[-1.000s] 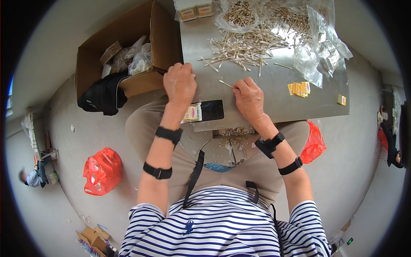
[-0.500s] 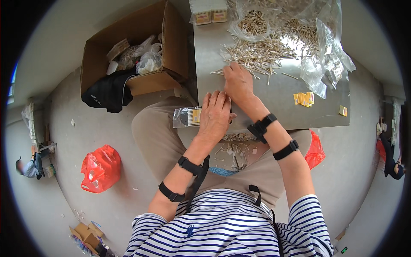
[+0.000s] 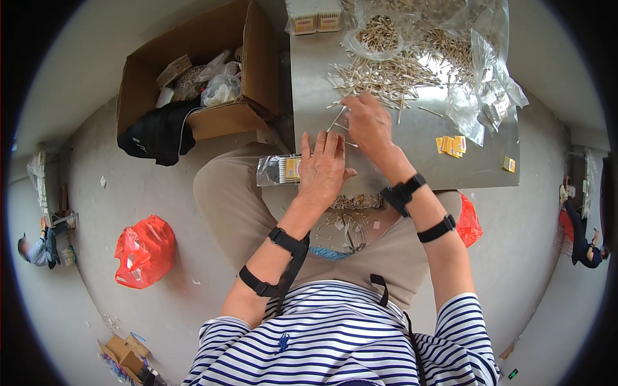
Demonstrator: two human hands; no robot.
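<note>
Sticks (image 3: 386, 74), thin, pale and wood-coloured, lie in a loose heap on the grey metal desk (image 3: 418, 154), too many and too tangled to count. At the near edge of the heap the right hand (image 3: 368, 122) pinches one stick (image 3: 336, 119) between thumb and fingertips, the stick slanting down toward the desk's left edge. Just nearer the person than the heap, the left hand (image 3: 324, 168) lies flat on the desk, fingers together and pointing toward the heap, holding nothing. Touching the left hand's outer side, a small clear packet (image 3: 278, 170) with a yellow label overhangs the desk's left edge; it seems to hold a bundle of sticks, though the glare makes that hard to confirm. Right of the heap, crumpled clear plastic bags (image 3: 483, 90) glint and hide part of the pile; more sticks show inside one bag. Nearer than the bags sits a cluster of small yellow cards (image 3: 450, 145), and one more yellow piece (image 3: 509, 164) lies apart near the desk's right edge. Two small boxes (image 3: 314, 19) stand beyond the heap, cut off by the frame. Left of the desk on the floor is one open cardboard carton (image 3: 193, 77) with bags inside and dark cloth (image 3: 154, 132) draped over its wall.
</note>
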